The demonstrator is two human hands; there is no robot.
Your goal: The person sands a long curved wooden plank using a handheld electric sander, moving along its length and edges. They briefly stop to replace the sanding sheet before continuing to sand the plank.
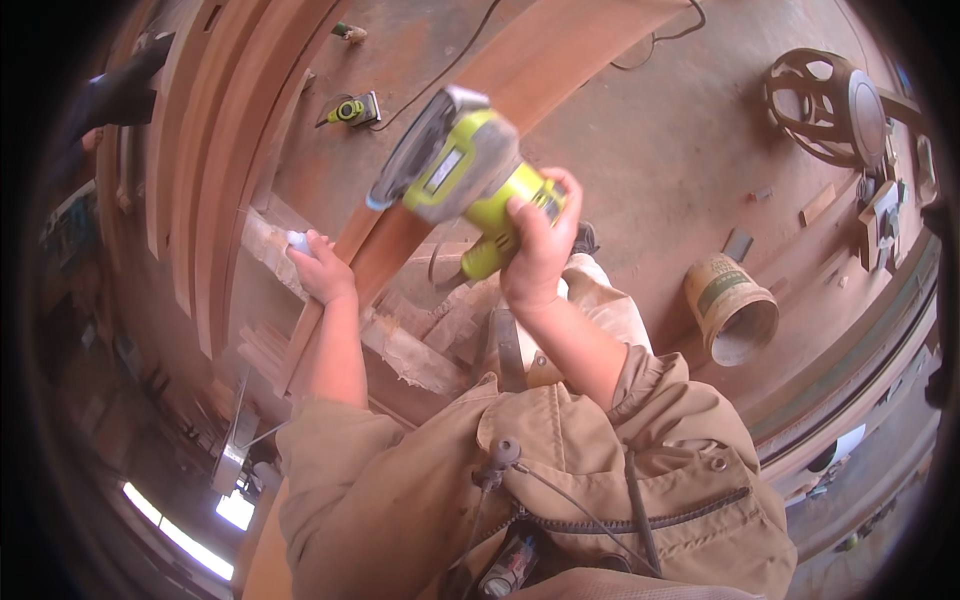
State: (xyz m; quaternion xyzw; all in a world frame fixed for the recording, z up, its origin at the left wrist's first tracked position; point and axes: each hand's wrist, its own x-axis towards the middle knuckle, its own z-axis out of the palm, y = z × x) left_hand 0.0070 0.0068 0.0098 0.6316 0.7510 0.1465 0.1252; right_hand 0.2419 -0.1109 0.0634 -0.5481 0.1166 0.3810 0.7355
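My right hand point(540, 240) grips the handle of a lime-green and grey belt sander point(470, 165). The sander is raised and tilted above a long reddish-brown wooden board point(405, 245), its belt side turned to the left. Lower and to the left, my left hand point(325, 272) is closed on a small whitish object point(298, 242), too little of which shows to name it. That hand is beside the board's left edge; whether it touches the wood I cannot tell. Pale, rough blocks point(415, 355) lie beneath the board.
Tall curved timbers point(235, 150) stand at the left. A smaller green sander point(350, 110) with a cord lies on the floor beyond. To the right are a tipped bucket point(720, 300), a round openwork frame point(825, 108) and wood offcuts point(818, 204). A person's dark sleeve point(135, 85) shows at the far left.
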